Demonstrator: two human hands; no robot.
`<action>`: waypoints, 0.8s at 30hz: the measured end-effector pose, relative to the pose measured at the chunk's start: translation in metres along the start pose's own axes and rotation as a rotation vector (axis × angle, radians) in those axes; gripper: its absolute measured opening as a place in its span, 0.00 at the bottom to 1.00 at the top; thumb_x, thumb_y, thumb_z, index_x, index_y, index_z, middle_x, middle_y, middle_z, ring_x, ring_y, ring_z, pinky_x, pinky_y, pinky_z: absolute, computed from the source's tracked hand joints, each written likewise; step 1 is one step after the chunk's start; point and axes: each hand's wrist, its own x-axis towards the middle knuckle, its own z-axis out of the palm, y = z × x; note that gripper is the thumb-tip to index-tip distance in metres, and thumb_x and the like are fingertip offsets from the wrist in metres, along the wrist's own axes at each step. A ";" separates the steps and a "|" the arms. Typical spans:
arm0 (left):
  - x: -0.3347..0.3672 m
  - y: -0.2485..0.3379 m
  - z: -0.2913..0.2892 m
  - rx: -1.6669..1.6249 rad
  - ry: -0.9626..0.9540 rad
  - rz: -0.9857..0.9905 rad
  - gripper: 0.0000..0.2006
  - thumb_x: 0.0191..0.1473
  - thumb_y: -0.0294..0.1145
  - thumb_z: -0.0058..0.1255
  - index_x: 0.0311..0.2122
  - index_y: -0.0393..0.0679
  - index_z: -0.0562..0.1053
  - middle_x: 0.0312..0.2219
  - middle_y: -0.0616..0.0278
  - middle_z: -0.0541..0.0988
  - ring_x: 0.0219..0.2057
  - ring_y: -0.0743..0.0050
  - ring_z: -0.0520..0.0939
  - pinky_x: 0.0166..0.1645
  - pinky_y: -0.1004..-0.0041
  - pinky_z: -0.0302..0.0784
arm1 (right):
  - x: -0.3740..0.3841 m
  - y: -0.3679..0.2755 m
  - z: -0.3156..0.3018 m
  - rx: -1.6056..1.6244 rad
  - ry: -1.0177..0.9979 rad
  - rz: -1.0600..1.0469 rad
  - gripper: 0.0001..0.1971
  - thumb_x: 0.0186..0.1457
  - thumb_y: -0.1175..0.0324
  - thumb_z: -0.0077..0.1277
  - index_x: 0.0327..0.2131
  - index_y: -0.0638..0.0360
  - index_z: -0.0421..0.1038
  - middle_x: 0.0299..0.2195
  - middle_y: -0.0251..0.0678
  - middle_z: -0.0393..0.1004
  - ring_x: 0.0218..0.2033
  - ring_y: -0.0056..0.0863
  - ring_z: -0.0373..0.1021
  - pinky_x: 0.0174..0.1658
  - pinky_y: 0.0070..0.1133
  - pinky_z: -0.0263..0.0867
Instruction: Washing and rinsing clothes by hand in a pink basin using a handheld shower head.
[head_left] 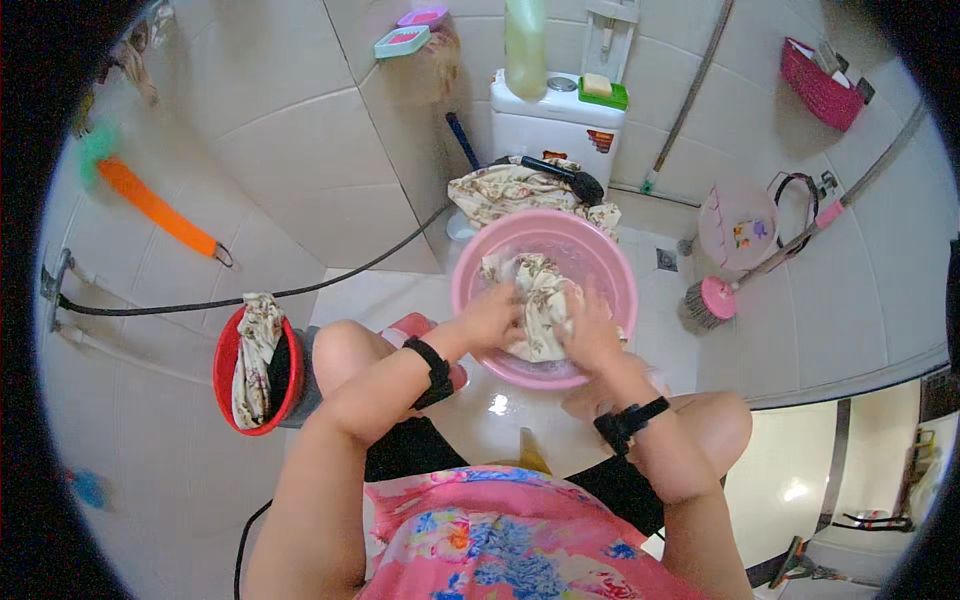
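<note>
A pink plastic basin (462, 290) stands on the floor in front of me. In it lies a wet, cream-coloured cloth with a brown floral print (542, 305), bunched up in shallow water. My left hand (493, 315) grips the cloth's left side with bent fingers. From the other side my right hand (592, 330) closes on the same cloth, its fingers slightly blurred. Both wrists wear black bands. Just behind the basin, more floral fabric (505, 190) is heaped, and a black-bristled brush (580, 185) rests on it.
At my left, a red bucket (222, 375) holds floral and dark cloth. A dark hose (330, 283) crosses from the left wall. Behind the basin stands a white toilet tank (560, 125) with a green bottle (526, 50) and soap dish (605, 93). A pink-headed brush (712, 302) leans at right.
</note>
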 end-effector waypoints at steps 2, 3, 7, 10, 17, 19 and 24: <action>-0.001 0.015 -0.001 0.156 0.102 -0.041 0.42 0.34 0.48 0.64 0.59 0.50 0.62 0.61 0.43 0.52 0.63 0.36 0.49 0.63 0.55 0.51 | -0.002 -0.009 0.011 -0.278 -0.071 -0.036 0.41 0.50 0.45 0.51 0.64 0.45 0.45 0.65 0.46 0.37 0.62 0.55 0.44 0.55 0.51 0.52; 0.000 0.021 0.000 0.324 0.202 -0.089 0.46 0.33 0.47 0.64 0.61 0.51 0.59 0.61 0.45 0.51 0.63 0.37 0.48 0.62 0.54 0.53 | 0.001 -0.006 0.020 -0.314 -0.188 -0.011 0.44 0.49 0.43 0.51 0.64 0.40 0.40 0.66 0.43 0.32 0.63 0.57 0.41 0.55 0.56 0.49; 0.015 0.012 0.013 0.064 -0.137 -0.282 0.53 0.32 0.51 0.66 0.64 0.55 0.50 0.64 0.47 0.46 0.64 0.35 0.43 0.64 0.47 0.46 | 0.018 0.000 0.046 -0.358 -0.345 0.049 0.47 0.47 0.40 0.52 0.65 0.34 0.37 0.67 0.40 0.27 0.63 0.60 0.38 0.55 0.60 0.46; 0.029 -0.004 0.038 0.160 -0.124 -0.273 0.53 0.33 0.54 0.65 0.64 0.52 0.51 0.62 0.47 0.50 0.64 0.35 0.45 0.62 0.48 0.50 | 0.034 0.005 0.051 -0.360 -0.440 0.063 0.46 0.49 0.42 0.50 0.65 0.37 0.34 0.66 0.43 0.25 0.64 0.60 0.34 0.56 0.59 0.46; 0.059 -0.027 0.077 0.378 -0.157 -0.251 0.48 0.35 0.50 0.65 0.61 0.44 0.56 0.61 0.49 0.55 0.62 0.37 0.49 0.61 0.49 0.52 | 0.058 0.031 0.090 -0.327 -0.458 0.092 0.48 0.47 0.58 0.56 0.65 0.42 0.33 0.66 0.47 0.32 0.63 0.60 0.39 0.55 0.58 0.48; 0.070 -0.030 0.087 0.316 -0.085 -0.284 0.46 0.35 0.46 0.65 0.60 0.43 0.57 0.60 0.49 0.57 0.62 0.39 0.52 0.61 0.48 0.51 | 0.062 0.054 0.121 -0.505 -0.159 -0.051 0.48 0.45 0.65 0.55 0.65 0.47 0.34 0.63 0.51 0.44 0.61 0.56 0.48 0.54 0.54 0.52; 0.065 -0.043 0.094 0.225 0.166 -0.281 0.40 0.35 0.35 0.63 0.57 0.39 0.61 0.52 0.47 0.68 0.55 0.46 0.67 0.58 0.51 0.59 | 0.074 0.042 0.108 -0.425 -0.489 0.025 0.35 0.49 0.62 0.52 0.60 0.55 0.51 0.52 0.53 0.64 0.54 0.46 0.62 0.53 0.40 0.60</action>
